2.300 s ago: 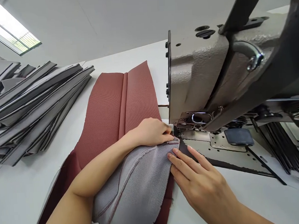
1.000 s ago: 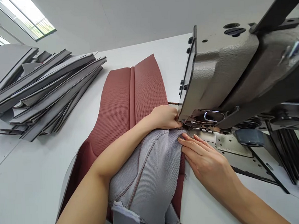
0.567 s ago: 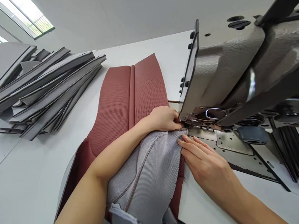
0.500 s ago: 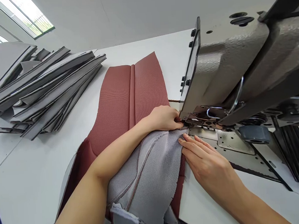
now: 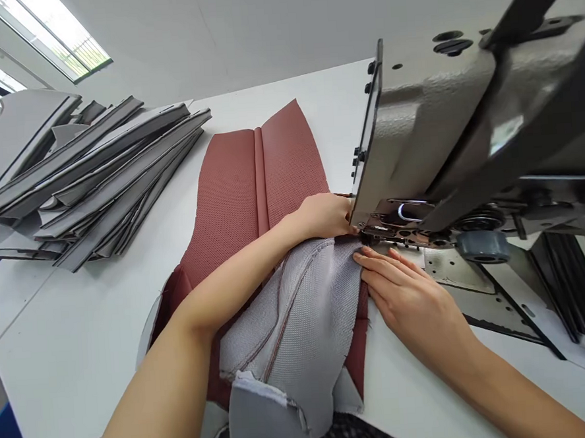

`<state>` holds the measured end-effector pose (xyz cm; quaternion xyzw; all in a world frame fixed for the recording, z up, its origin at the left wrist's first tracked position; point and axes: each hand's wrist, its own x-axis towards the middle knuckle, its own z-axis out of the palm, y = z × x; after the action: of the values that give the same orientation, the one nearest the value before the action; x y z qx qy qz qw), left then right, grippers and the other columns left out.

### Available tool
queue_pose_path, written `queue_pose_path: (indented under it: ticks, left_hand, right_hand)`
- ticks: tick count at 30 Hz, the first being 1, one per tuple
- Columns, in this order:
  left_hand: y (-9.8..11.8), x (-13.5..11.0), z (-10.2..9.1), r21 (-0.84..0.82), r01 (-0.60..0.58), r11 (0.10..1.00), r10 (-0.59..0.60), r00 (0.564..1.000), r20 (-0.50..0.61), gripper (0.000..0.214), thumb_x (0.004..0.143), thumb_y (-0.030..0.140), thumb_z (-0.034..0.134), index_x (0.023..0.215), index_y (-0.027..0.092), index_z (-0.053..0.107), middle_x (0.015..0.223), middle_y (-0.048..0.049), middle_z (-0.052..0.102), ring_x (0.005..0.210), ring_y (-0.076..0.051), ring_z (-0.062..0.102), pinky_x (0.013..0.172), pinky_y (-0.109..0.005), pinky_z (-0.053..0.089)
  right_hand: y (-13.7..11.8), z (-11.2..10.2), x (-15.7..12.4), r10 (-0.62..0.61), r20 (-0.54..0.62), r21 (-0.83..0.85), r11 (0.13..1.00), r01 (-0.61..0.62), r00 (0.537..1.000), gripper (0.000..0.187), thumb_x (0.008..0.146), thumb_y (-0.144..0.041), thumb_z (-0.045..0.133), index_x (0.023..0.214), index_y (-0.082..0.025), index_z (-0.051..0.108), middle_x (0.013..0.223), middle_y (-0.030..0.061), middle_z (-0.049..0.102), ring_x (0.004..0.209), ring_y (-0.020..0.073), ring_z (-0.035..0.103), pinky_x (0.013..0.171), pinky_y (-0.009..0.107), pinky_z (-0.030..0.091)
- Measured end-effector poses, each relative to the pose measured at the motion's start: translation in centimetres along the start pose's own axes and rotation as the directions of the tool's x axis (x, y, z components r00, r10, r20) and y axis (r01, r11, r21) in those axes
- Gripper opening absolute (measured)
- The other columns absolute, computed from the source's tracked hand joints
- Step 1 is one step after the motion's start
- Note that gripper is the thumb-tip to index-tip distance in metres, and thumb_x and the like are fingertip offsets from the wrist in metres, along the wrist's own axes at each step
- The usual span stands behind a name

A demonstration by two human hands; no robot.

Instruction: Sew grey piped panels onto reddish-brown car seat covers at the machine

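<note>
A dark red perforated seat cover (image 5: pixel 231 183) lies on the table, a raised strip running down its middle. Its near part is folded over, so the grey mesh backing (image 5: pixel 303 317) with stitched seams faces up. The edge of this fold runs under the head of a sewing machine (image 5: pixel 415 119). My left hand (image 5: pixel 326 215) is closed on the cover close beside the needle area, its fingertips partly hidden by the machine head. My right hand (image 5: pixel 408 291) lies flat, fingers stretched out, fingertips touching the backing's right edge. The needle itself is hidden.
Stacked grey trim panels (image 5: pixel 122 183) with dark edges lie on the white table (image 5: pixel 105 323) at the left. Dark strips (image 5: pixel 569 288) hang at the far right, beyond the metal machine bed (image 5: pixel 454 272). A wall stands behind the table.
The folded backing and both hands have moved slightly away from me, toward the back of the table. The view has shifted a little too. Both hands keep their hold and contact.
</note>
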<state>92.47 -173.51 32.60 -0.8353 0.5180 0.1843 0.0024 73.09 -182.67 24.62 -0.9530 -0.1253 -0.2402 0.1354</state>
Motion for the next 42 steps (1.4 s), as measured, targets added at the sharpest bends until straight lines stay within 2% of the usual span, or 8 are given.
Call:
queue_pose_path:
  ticks: [5,8,11,14,17,24,36,42]
  left_hand:
    - [4.7,-7.6,-1.5,0.329,-0.009,0.944,0.045,0.994,-0.102,0.050,0.095,0.058,0.049,0.105,0.013,0.069,0.115,-0.0171,0.065,0.111,-0.034,0.059,0.085,-0.039,0.048]
    - [7.2,-12.4,0.9,0.300,-0.047,0.953,0.002,0.989,0.149,0.088,0.085,0.074,0.051,0.135,0.002,0.051,0.101,-0.0198,0.068,0.079,-0.030,0.066,0.061,-0.036,0.048]
    - [7.8,-14.3,3.8,0.290,-0.052,0.956,-0.033,0.959,0.282,0.085,0.088,0.048,0.054,0.149,-0.006,0.027,0.104,-0.0219,0.068,0.075,-0.030,0.069,0.055,-0.036,0.047]
    - [7.3,-14.5,4.4,0.282,-0.086,0.956,0.007,0.963,0.271,0.077,0.083,0.022,0.051,0.150,-0.005,0.023,0.112,-0.0226,0.067,0.083,-0.030,0.070,0.057,-0.036,0.048]
    - [7.0,-14.6,2.8,0.156,-0.068,0.985,0.026,0.966,0.256,0.072,0.081,0.014,0.046,0.149,0.001,0.027,0.108,-0.0153,0.070,0.083,-0.028,0.071,0.059,-0.036,0.049]
    - [7.2,-13.8,1.4,-0.015,-0.075,0.997,0.076,0.949,0.305,0.065,0.080,0.015,0.047,0.144,0.012,0.036,0.099,-0.0093,0.074,0.085,-0.028,0.071,0.064,-0.034,0.050]
    - [6.9,-10.3,1.2,0.087,-0.055,0.995,0.033,0.970,0.242,0.034,0.081,0.017,0.047,0.114,0.015,0.052,0.082,-0.0080,0.071,0.068,-0.028,0.069,0.054,-0.034,0.046]
    - [6.4,-9.4,1.1,0.136,-0.047,0.990,0.018,0.978,0.210,0.040,0.081,0.020,0.045,0.121,0.015,0.049,0.083,-0.0082,0.072,0.069,-0.028,0.069,0.055,-0.032,0.044]
  right_hand:
    - [-0.6,-0.9,0.1,0.070,0.007,-0.012,0.997,-0.070,0.998,0.022,0.094,-0.015,0.048,0.093,-0.014,0.070,0.099,0.0135,0.064,0.097,0.0284,0.060,0.089,0.049,0.055]
    - [-2.4,-1.5,-0.7,0.006,0.008,0.133,0.991,-0.007,1.000,0.026,0.091,-0.009,0.047,0.103,-0.012,0.070,0.102,0.0122,0.065,0.101,0.0265,0.059,0.103,0.053,0.049]
    - [-4.7,-1.8,-2.3,-0.119,0.028,0.296,0.949,0.106,0.993,0.041,0.089,-0.003,0.042,0.119,-0.013,0.068,0.117,0.0088,0.068,0.117,0.0218,0.057,0.112,0.044,0.046]
    - [-6.6,-1.8,-4.1,-0.165,0.033,0.310,0.939,0.147,0.986,0.043,0.088,-0.004,0.044,0.123,-0.011,0.067,0.129,0.0082,0.066,0.130,0.0217,0.051,0.110,0.035,0.050]
    - [-7.4,-1.5,-5.4,-0.183,0.027,0.247,0.954,0.171,0.983,0.039,0.092,-0.008,0.045,0.124,-0.008,0.067,0.131,0.0104,0.065,0.134,0.0239,0.049,0.108,0.035,0.052]
    - [-6.4,-1.5,-5.2,-0.202,0.064,0.213,0.960,0.184,0.977,0.038,0.095,-0.012,0.046,0.128,-0.008,0.064,0.134,0.0116,0.063,0.136,0.0249,0.048,0.108,0.038,0.052]
    - [-3.2,-1.5,-3.1,-0.198,0.028,0.176,0.966,0.190,0.980,0.042,0.092,-0.003,0.045,0.129,-0.008,0.063,0.133,0.0114,0.064,0.132,0.0213,0.053,0.110,0.036,0.050]
    - [-0.7,-1.6,-1.3,-0.164,0.000,0.236,0.959,0.160,0.986,0.034,0.096,-0.011,0.046,0.123,-0.015,0.067,0.124,0.0079,0.068,0.122,0.0204,0.059,0.103,0.034,0.053]
